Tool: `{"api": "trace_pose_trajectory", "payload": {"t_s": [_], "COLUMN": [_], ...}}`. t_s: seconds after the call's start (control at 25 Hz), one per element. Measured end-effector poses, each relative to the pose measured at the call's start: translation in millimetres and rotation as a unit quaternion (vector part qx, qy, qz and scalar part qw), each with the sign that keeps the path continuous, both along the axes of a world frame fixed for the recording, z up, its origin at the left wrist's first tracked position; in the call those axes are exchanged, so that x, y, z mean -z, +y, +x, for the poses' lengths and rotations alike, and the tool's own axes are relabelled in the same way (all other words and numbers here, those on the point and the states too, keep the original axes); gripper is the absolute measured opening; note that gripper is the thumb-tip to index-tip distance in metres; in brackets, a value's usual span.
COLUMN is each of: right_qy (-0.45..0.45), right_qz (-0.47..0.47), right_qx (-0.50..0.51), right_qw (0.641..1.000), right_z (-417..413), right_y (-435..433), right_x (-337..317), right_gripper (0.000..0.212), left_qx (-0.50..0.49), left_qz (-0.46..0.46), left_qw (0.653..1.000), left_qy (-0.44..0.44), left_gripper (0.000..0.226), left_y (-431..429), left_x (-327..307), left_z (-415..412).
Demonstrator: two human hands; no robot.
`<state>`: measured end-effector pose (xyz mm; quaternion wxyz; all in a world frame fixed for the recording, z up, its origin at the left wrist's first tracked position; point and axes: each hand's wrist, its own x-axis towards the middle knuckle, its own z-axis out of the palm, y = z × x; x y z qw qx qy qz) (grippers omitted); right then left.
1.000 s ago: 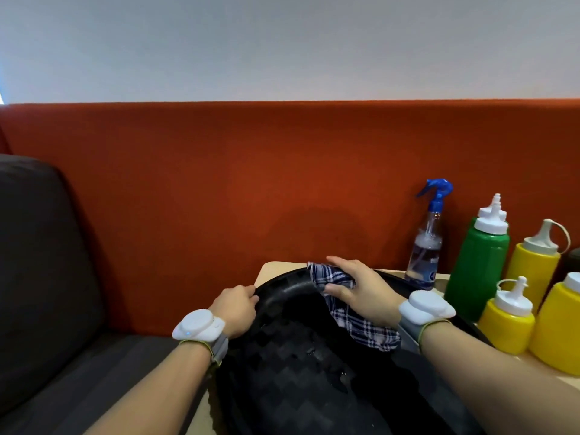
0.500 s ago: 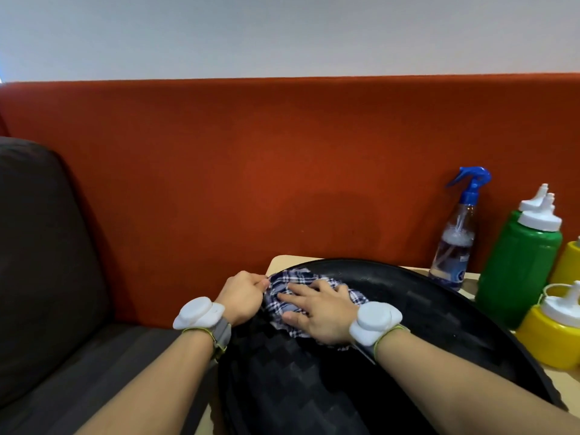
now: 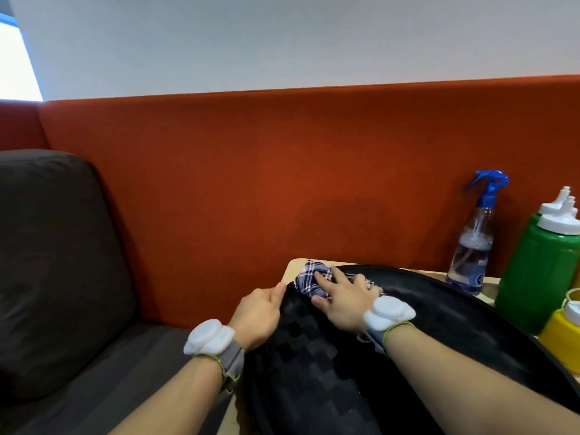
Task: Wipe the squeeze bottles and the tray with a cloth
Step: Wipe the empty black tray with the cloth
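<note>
Nearest: both forearms, each with a white wrist unit (image 3: 208, 337) on a grey strap. Black tray (image 3: 455, 324), large, round-edged, checker-textured base, raised rim, lying across the table in front of the person. It looks like stiff plastic, light for its size and likely to skate under a push, so it is best held at the rim. Left hand (image 3: 257, 312) does this at the tray's left edge, fingers curled, thumb along the rim. Right hand (image 3: 342, 301) lies flat, fingers spread and fairly straight, pressing the cloth (image 3: 309, 279) onto the tray's far-left rim. Cloth is blue-white plaid, soft, bunched; it will ruck up unless pressed under the palm. Pale table corner (image 3: 293, 268) shows just beyond it. Right side, off the tray: yellow squeeze bottle (image 3: 561, 337), cut by the frame edge; green squeeze bottle (image 3: 539, 277) with white cap, possibly a second one behind, hard to tell; clear spray bottle (image 3: 470, 246) with blue trigger. The squeeze bottles are probably soft-walled and smooth; grip them mid-body. Far: dark seat cushion (image 3: 56, 262) at left, orange backrest (image 3: 251, 167).
</note>
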<state>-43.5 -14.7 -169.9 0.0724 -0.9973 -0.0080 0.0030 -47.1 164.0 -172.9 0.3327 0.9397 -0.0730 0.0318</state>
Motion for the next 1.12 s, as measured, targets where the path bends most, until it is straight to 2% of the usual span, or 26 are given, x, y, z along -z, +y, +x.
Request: {"api": "trace_pose_trajectory", "payload": {"t_s": [0.08,0.24,0.32,0.4,0.44,0.48,0.56,0.64,0.68,0.8,0.96,1.04,1.12], "right_qy": [-0.031,-0.007,0.016,-0.052,-0.108,-0.139,-0.101,-0.027,-0.023,-0.056,-0.065,-0.09,-0.109], "right_qz": [-0.038,-0.006,0.109,0.271,0.307,0.312,0.217,0.089,0.06,0.087,0.076,0.133,0.168], "right_qx": [-0.072,-0.239,-0.249,-0.192,-0.139,-0.08,0.025,0.049,0.049,0.011,-0.131,-0.125,-0.054], "right_qw": [0.996,0.971,0.962,0.942,0.935,0.936,0.971,0.994,0.997,0.995,0.986,0.979,0.978], "right_z": [-9.1,-48.3,-55.3,-39.7,-29.0,-19.0,-6.6,0.5,2.5,11.1,-8.2,-6.4,2.6], "right_y": [17.5,28.9,17.5,-1.0,-12.7,-20.5,-28.0,-25.8,-22.0,0.5,42.7,34.6,12.0], "right_x": [2.4,2.2,-2.9,-15.8,-23.1,-28.6,-25.7,-10.9,-4.8,-1.3,6.5,3.9,-1.6], "right_gripper": [0.052,0.043,0.035,0.027,0.026,0.027,0.036,0.046,0.049,0.047,0.041,0.037,0.035], "left_qx": [-0.03,-0.043,-0.051,-0.049,-0.04,-0.029,-0.004,0.0,0.0,-0.018,-0.047,-0.07,-0.081], "left_qz": [-0.021,-0.053,-0.053,-0.031,-0.008,0.014,0.039,0.035,0.025,0.003,0.009,0.018,0.034], "left_qw": [0.999,0.998,0.997,0.998,0.998,0.999,0.999,0.999,1.0,1.0,0.998,0.997,0.996], "left_qy": [0.01,0.009,0.01,0.03,0.037,0.039,0.015,-0.009,-0.01,-0.011,-0.029,-0.017,0.006], "left_gripper": [0.064,0.065,0.066,0.066,0.063,0.059,0.05,0.041,0.039,0.04,0.039,0.042,0.046], "left_y": [-0.7,3.7,10.8,19.3,21.6,23.8,21.9,18.0,16.3,14.9,15.2,23.2,29.1], "left_x": [-0.6,-9.1,-15.1,-17.3,-16.6,-13.5,-4.3,2.8,3.9,4.2,-5.1,-9.6,-7.3], "left_z": [7.8,22.2,20.0,11.8,4.2,-5.0,-18.4,-20.3,-18.4,-8.3,-3.9,-5.9,-16.4]}}
